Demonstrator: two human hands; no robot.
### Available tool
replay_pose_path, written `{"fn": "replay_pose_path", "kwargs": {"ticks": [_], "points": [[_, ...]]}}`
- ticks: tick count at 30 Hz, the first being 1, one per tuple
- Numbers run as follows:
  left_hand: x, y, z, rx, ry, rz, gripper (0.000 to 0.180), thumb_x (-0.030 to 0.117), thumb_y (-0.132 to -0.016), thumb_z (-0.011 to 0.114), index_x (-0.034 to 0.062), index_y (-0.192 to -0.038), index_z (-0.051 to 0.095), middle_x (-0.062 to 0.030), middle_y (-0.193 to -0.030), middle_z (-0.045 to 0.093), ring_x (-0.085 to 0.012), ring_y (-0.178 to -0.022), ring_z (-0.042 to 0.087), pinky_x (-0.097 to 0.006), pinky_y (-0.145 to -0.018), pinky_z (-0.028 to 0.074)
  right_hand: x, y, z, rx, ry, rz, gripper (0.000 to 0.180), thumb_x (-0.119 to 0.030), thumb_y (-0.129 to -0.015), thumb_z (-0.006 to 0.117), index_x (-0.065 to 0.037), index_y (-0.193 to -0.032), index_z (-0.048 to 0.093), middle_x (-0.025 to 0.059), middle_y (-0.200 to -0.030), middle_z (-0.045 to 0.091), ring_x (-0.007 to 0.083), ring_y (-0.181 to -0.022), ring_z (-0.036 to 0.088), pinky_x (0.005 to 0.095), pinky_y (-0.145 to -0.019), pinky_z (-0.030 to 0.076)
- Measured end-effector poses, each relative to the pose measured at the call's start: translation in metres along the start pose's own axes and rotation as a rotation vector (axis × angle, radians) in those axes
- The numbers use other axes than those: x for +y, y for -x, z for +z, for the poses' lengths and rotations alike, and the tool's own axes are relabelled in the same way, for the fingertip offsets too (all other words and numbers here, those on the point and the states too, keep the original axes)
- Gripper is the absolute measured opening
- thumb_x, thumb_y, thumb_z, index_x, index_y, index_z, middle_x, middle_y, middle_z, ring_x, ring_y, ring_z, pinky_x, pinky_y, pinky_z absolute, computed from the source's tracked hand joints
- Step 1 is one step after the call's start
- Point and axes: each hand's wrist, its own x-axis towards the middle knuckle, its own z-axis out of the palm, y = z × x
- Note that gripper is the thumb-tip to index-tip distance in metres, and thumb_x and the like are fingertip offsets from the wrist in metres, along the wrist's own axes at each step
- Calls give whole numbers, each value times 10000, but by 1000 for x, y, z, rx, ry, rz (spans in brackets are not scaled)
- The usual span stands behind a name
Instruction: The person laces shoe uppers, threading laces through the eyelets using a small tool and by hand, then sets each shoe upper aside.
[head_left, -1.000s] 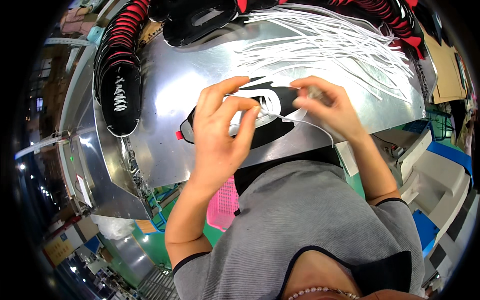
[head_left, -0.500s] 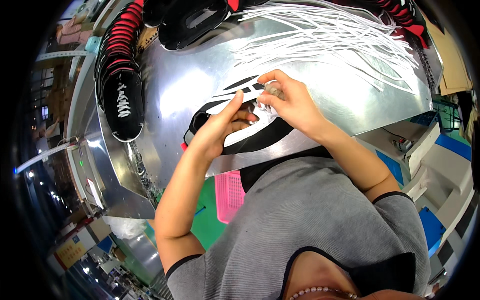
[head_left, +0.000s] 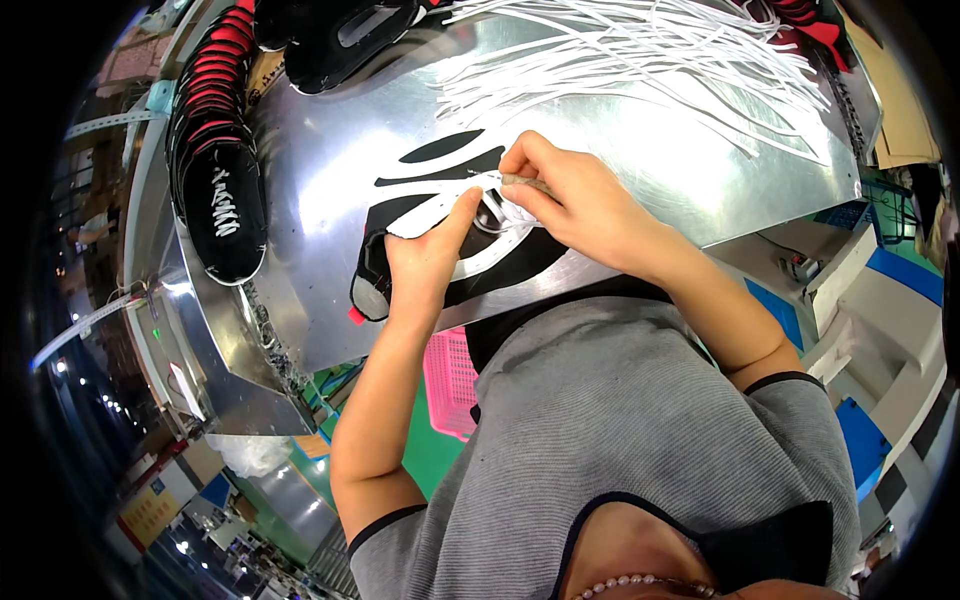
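A black and white shoe upper point(head_left: 515, 272) lies flattened on the metal table close to my body. My left hand point(head_left: 428, 262) grips its edge, the thumb laid along the white eyelet strip and the other fingers hidden beneath. At the upper's opening my right hand point(head_left: 590, 205) pinches a slim beige-brown piece point(head_left: 527, 183) between thumb and forefinger; its kind is unclear. White lacing point(head_left: 512, 212) shows in the opening just under the right fingertips.
Loose white shoelaces point(head_left: 640, 60) spread over the far side of the metal table point(head_left: 330, 250). A row of black and red shoe uppers point(head_left: 215, 130) runs down the left edge, and more black uppers point(head_left: 345, 50) lie at the back. Below the table's front edge is a pink basket point(head_left: 450, 385).
The upper has turned and opened wider toward the far left. My left fingers have slipped beneath it, and the right hand's pinch has moved slightly left.
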Motion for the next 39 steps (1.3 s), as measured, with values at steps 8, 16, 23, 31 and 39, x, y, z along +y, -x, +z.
{"fn": "replay_pose_path", "kwargs": {"ticks": [8, 16, 23, 31, 39], "points": [[7, 5, -3, -76, -90, -120, 128, 159, -882, 712, 33, -875, 693, 0, -743, 661, -45, -570, 484, -223, -505, 343, -6, -9, -10, -111, 189, 5, 159, -184, -905, 623, -25, -897, 630, 152, -753, 678, 347, -751, 666, 444, -678, 505], [11, 19, -3, -172, -111, -55, 159, 96, -951, 597, -18, -881, 683, -15, -708, 650, -62, -563, 548, -227, -500, 402, -20, -29, 6, -285, 472, -112, 166, -108, -830, 631, 1, -946, 584, 191, -749, 674, 356, -765, 680, 430, -652, 520], [4, -2, -35, -334, 97, -299, 257, 243, -948, 607, 13, -855, 674, 25, -702, 575, -69, -650, 490, -233, -618, 366, -32, -27, -27, -150, 229, 70, 126, -147, -937, 585, -23, -960, 578, 89, -722, 633, 232, -693, 630, 352, -640, 482], [9, -8, -14, -183, 58, -131, 304, 34, -830, 723, -1, -1126, 666, -51, -1075, 685, -140, -981, 625, -277, -883, 478, 17, -27, 26, 86, 86, -135, 173, -175, -983, 542, -47, -1097, 563, 97, -806, 669, 237, -737, 662, 346, -682, 506], [71, 42, -82, -150, 843, -340, 169, -7, -809, 630, 29, -975, 629, 20, -796, 542, -98, -712, 497, -229, -654, 373, 27, -33, 29, 212, 282, 0, 219, -194, -988, 525, -39, -1142, 521, 169, -847, 670, 365, -775, 647, 450, -698, 501]]}}
